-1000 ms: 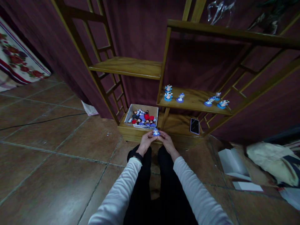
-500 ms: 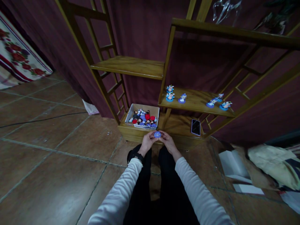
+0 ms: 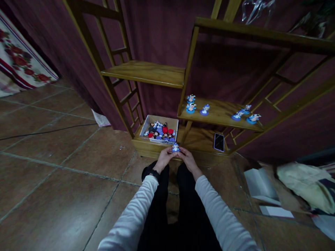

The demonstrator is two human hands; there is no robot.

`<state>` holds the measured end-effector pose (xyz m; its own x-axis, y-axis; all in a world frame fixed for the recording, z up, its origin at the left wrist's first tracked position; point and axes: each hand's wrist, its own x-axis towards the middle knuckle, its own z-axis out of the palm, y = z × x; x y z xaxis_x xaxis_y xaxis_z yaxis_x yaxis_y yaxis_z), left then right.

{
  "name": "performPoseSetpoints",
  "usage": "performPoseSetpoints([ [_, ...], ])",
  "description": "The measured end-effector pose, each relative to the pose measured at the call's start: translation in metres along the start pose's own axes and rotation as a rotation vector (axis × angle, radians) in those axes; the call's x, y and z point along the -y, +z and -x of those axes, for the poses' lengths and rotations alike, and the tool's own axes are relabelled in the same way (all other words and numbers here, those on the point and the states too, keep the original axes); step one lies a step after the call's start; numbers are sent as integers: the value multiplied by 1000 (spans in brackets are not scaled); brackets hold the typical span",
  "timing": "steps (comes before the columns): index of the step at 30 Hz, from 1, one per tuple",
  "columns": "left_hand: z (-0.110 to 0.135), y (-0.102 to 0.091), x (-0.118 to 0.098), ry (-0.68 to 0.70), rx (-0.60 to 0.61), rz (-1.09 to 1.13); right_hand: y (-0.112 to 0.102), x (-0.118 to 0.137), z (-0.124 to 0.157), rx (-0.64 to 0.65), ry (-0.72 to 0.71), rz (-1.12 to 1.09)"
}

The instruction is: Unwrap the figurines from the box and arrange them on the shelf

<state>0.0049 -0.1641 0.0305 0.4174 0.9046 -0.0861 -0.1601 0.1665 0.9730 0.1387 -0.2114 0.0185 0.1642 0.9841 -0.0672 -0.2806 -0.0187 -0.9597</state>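
My left hand (image 3: 164, 158) and my right hand (image 3: 187, 158) meet in front of me, both pinching a small blue and white figurine (image 3: 175, 147). Just beyond them an open cardboard box (image 3: 159, 121) sits on the bottom board of a wooden shelf unit (image 3: 146, 73), filled with several small red, blue and dark figurines. On the middle right shelf (image 3: 222, 116) stand several similar blue figurines, three at its left end (image 3: 191, 107) and three at its right end (image 3: 247, 115).
A phone (image 3: 219, 141) lies flat on the bottom board to the right of the box. Papers (image 3: 258, 183) and a beige bag (image 3: 306, 183) lie on the tiled floor at right. A black cable (image 3: 47, 130) runs across the floor at left.
The figurine was turned in my fingers: upright, then base showing, now upright again. Both hands stayed in place before the box.
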Motion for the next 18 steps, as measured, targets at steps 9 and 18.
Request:
performPoseSetpoints([
  [9,-5,-3,9,15,37,-9,0,1,0,-8,-13,19],
  [18,-11,-6,19,16,15,29,-2,-1,-2,14,-30,62],
])
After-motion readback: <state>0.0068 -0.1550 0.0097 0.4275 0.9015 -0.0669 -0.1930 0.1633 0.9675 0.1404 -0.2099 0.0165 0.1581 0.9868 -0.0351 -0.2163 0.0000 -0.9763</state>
